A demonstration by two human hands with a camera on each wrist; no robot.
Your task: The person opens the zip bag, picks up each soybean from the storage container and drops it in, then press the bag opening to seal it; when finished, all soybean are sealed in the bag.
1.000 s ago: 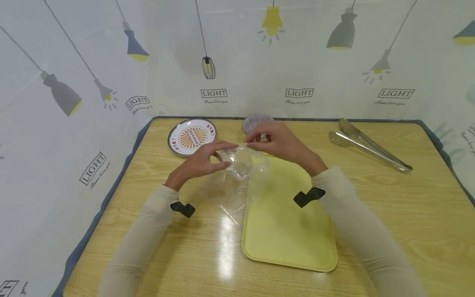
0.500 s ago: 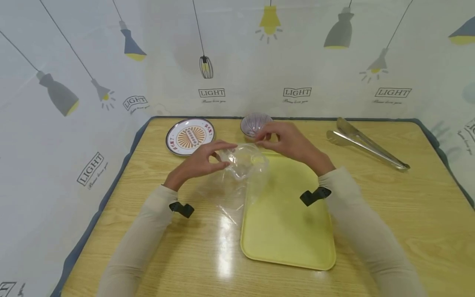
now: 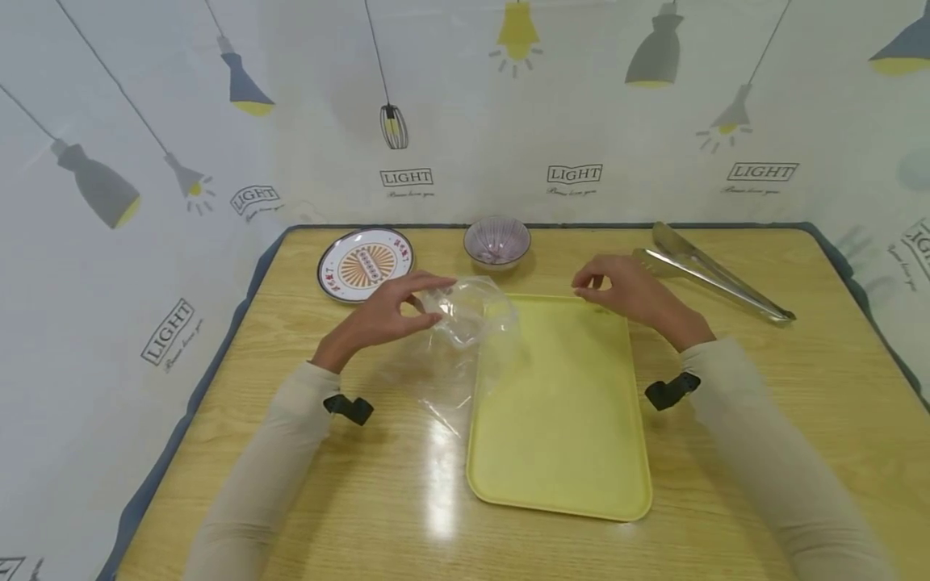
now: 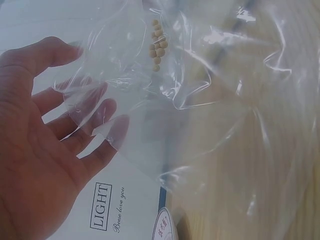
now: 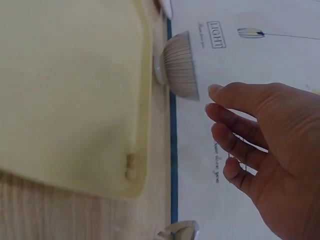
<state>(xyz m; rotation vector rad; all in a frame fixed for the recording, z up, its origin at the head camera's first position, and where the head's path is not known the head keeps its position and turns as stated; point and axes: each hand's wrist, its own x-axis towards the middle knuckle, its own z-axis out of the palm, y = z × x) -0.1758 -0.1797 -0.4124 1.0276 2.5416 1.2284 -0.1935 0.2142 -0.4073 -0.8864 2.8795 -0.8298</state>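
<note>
Several "LIGHT" labels (image 3: 406,177), red-lettered plate (image 3: 366,264), left hand (image 3: 385,313) touching clear bag (image 3: 465,323)

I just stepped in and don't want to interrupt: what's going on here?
A person's left hand holds a clear plastic bag with small beige balls in it. The right hand hovers near the far edge of the yellow tray, nothing visible in its grasp. Small brownish bits, too blurred to name, lie in the tray's far right corner. A striped bowl, printed plate and metal tongs sit toward the back.
</note>
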